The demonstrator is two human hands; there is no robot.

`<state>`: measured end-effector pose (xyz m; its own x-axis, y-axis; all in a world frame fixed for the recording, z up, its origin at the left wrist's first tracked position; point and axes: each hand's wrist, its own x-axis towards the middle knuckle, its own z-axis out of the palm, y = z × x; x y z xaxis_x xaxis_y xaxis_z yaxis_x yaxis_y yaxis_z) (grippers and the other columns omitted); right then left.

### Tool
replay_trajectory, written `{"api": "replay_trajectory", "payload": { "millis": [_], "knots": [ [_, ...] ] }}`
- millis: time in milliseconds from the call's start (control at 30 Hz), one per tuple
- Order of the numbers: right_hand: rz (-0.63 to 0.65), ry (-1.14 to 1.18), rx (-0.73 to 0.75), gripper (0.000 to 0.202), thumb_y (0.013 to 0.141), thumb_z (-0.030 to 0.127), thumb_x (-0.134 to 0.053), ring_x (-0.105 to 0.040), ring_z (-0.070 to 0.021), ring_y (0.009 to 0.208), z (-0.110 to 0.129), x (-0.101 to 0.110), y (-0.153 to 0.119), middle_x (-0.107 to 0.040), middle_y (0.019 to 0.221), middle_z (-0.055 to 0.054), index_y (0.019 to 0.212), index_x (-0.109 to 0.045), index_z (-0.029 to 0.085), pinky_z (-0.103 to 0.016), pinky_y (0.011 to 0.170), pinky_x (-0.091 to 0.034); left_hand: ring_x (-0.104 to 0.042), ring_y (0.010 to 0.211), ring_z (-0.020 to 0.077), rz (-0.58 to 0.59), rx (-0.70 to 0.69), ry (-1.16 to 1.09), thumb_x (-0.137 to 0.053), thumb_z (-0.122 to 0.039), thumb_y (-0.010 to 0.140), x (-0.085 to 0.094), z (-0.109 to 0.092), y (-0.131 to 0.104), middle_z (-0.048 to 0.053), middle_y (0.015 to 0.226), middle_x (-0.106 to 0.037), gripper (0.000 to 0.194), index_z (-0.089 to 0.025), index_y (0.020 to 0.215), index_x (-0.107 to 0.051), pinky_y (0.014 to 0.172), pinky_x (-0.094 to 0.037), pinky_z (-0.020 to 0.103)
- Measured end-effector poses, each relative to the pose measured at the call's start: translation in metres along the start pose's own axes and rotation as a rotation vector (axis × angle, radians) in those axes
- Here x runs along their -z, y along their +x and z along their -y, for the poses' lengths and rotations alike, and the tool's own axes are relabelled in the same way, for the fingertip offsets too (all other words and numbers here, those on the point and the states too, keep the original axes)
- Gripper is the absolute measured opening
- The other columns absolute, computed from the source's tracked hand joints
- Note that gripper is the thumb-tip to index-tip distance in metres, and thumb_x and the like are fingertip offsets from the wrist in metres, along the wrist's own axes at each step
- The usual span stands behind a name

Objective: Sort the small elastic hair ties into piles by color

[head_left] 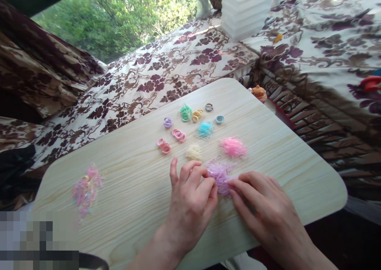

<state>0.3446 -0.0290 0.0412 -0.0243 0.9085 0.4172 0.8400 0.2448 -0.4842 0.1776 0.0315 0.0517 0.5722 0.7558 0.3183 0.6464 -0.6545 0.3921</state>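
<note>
A loose pile of thin purple elastic bands (pixel 220 175) lies on the table between my hands. My left hand (pixel 192 194) is at the pile's left edge, thumb and index finger pinched on some purple strands, with the little finger raised. At its right edge, my right hand (pixel 262 200) pinches purple bands between thumb and forefinger. Close by are piles of pink elastic bands (pixel 233 147), cream elastic bands (pixel 194 152) and light blue elastic bands (pixel 205 129). The fingertips hide just how many strands each hand grips.
Thicker hair ties lie farther back: green (pixel 185 113), yellow (pixel 197 115), purple (pixel 168 122), pink (pixel 179 135), coral (pixel 163 146) and blue (pixel 219 119). A mixed-colour band pile (pixel 87 188) sits left on the wooden table (pixel 127 198). Floral-covered seating (pixel 166 71) borders it.
</note>
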Motion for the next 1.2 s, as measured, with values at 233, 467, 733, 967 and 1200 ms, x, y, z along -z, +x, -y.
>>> {"api": "replay_trajectory", "payload": {
  "millis": [233,467,733,967,1200],
  "knots": [
    [-0.05,0.059,-0.04,0.015,0.092,0.019,-0.055,-0.062,-0.0156,0.078,0.001,0.003,-0.004,-0.065,0.087,-0.005,0.099,-0.068,0.019,-0.031,0.07,-0.05,-0.058,0.107,0.0209,-0.05,0.044,-0.018,-0.06,-0.011,0.086,0.019,-0.004,-0.004,0.0,0.085,-0.067,0.013,-0.022,0.082,-0.065,0.115,-0.021,0.057],
    [-0.082,0.215,-0.062,0.025,0.09,0.018,-0.056,-0.067,-0.0164,0.084,0.009,0.003,0.0,-0.069,0.092,-0.005,0.112,-0.068,0.023,-0.029,0.071,-0.057,-0.055,0.111,0.0223,0.048,0.073,-0.15,-0.059,-0.01,0.085,0.025,-0.005,-0.006,0.0,0.086,-0.066,0.015,-0.024,0.082,-0.063,0.114,-0.023,0.056],
    [-0.014,0.376,-0.082,0.014,0.09,0.016,-0.056,-0.067,-0.0117,0.077,0.01,0.008,0.002,-0.066,0.086,-0.002,0.095,-0.068,0.023,-0.021,0.067,-0.057,-0.057,0.106,0.0209,0.107,0.089,-0.342,-0.056,-0.011,0.086,0.026,-0.009,-0.002,0.0,0.085,-0.065,0.014,-0.023,0.08,-0.062,0.107,-0.034,0.049],
    [-0.172,0.161,-0.228,0.008,0.09,0.024,-0.061,-0.063,-0.014,0.073,-0.031,0.021,0.028,-0.065,0.081,-0.002,0.088,-0.068,0.023,-0.026,0.066,-0.053,-0.057,0.108,0.0246,0.01,0.054,-0.236,-0.058,-0.013,0.084,0.021,0.002,-0.004,0.004,0.096,-0.068,0.021,-0.024,0.101,-0.065,0.106,-0.038,0.051],
    [-0.036,0.123,-0.246,0.017,0.092,0.028,-0.056,-0.063,-0.0131,0.069,-0.048,0.013,0.058,-0.066,0.078,-0.002,0.09,-0.071,0.021,-0.025,0.062,-0.052,-0.058,0.111,0.0245,-0.056,0.094,-0.215,-0.06,-0.015,0.085,0.015,0.008,-0.009,0.002,0.094,-0.069,0.021,-0.026,0.101,-0.068,0.114,-0.028,0.054]
  ]
}}
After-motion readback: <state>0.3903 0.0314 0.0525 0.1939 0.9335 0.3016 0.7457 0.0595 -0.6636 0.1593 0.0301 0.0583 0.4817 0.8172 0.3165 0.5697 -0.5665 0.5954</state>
